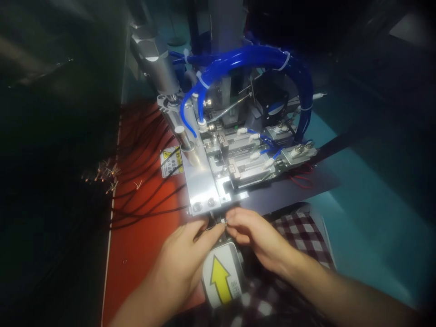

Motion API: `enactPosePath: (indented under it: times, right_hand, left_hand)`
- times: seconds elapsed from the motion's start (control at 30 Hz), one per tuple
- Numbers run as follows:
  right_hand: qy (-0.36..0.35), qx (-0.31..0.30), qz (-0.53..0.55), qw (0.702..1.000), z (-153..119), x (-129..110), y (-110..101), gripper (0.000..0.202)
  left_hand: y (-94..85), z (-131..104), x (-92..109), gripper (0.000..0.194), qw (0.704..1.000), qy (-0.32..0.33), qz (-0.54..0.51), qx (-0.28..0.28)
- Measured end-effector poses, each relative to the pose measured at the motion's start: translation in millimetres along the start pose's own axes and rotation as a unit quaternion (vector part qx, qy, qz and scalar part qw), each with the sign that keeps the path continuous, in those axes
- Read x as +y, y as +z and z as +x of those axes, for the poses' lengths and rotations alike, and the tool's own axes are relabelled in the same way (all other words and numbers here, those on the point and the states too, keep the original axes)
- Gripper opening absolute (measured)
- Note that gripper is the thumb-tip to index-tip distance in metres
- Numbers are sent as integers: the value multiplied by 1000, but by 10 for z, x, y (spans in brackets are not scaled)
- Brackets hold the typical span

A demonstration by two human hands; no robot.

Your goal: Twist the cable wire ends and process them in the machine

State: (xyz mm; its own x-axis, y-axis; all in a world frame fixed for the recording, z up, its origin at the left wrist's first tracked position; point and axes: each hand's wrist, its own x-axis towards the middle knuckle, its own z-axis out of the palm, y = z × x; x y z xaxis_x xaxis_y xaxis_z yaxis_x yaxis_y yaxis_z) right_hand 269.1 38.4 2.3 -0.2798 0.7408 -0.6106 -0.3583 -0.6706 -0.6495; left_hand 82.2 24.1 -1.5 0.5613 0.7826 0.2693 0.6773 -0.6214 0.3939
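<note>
My left hand [185,250] and my right hand [250,231] meet at the front of a metal machine [202,184], just below its bright plate. Thumb and fingers of each hand are pinched close together around a small metallic piece [224,221], too small to name. Whether both hands grip it cannot be made out. Below the fingers is a white block [223,274] with a yellow arrow pointing toward the machine.
Black wires [150,211] with frayed ends lie across the red surface [139,272] at left. Blue hoses [252,56] arch over the machine's clamps and cylinders. A warning label [171,161] sits beside the metal column. Checkered cloth [304,234] is at lower right.
</note>
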Motion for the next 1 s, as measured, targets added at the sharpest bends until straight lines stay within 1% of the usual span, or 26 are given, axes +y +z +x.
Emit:
enactPosePath:
  times: [0.17,0.2,0.27,0.3,0.37,0.43,0.5,0.6,0.73,0.87,1.0]
  right_hand:
    - [28,-6,10,1000,20,-25,-11,15]
    - [29,-2,9,1000,21,-29,-11,13]
    - [19,25,6,999,14,-29,-6,7]
    - [8,45,1,999,7,-27,-2,5]
    - [-27,74,-21,997,-11,-18,3,9]
    - [-72,78,-64,992,-26,-12,-4,10]
    - [-113,77,-130,982,-34,-18,-24,9]
    - [-162,70,-245,953,-41,-54,-71,6]
    - [-243,45,-365,898,-64,-106,-123,7]
    - [-326,43,-448,831,-97,-115,-149,10]
    - [-381,36,-505,774,-113,-117,-162,13]
  left_hand:
    - [2,-16,-30,40,1000,6,0,-5]
    - [-3,-17,-31,41,1000,5,1,-8]
    - [-16,-15,-25,41,1000,1,2,-15]
    - [-22,-13,-21,41,1000,0,1,-19]
    - [-30,-7,-12,40,1000,2,0,-26]
    - [-29,-3,-7,40,1000,7,1,-21]
    - [-23,-1,-8,40,1000,10,3,-12]
    - [-21,-1,-12,41,1000,8,3,-6]
    - [-41,3,-8,40,1000,9,-1,-16]
    - [-48,2,-8,39,1000,7,-2,-19]
    - [-36,7,-7,40,1000,4,6,-7]
